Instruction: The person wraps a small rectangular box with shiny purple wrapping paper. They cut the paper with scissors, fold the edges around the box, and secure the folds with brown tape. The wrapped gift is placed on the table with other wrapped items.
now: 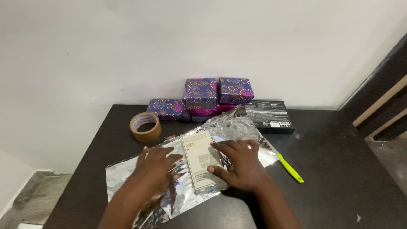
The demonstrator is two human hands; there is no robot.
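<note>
A flat pale box (202, 159) lies on a sheet of shiny silver wrapping foil (231, 127) spread over a dark table (339, 161). My left hand (154, 171) rests flat on the foil just left of the box, fingers spread. On the box's right edge sits my right hand (239, 163), its fingers over the box top and thumb at the near corner. A bright green-handled cutter (290, 168) lies on the table to the right of the foil.
A roll of brown tape (145, 127) stands at the back left. Three purple patterned wrapped boxes (200, 93) and a magenta one are stacked against the white wall, beside a black box (270, 115). The table's right edge borders a dark floor.
</note>
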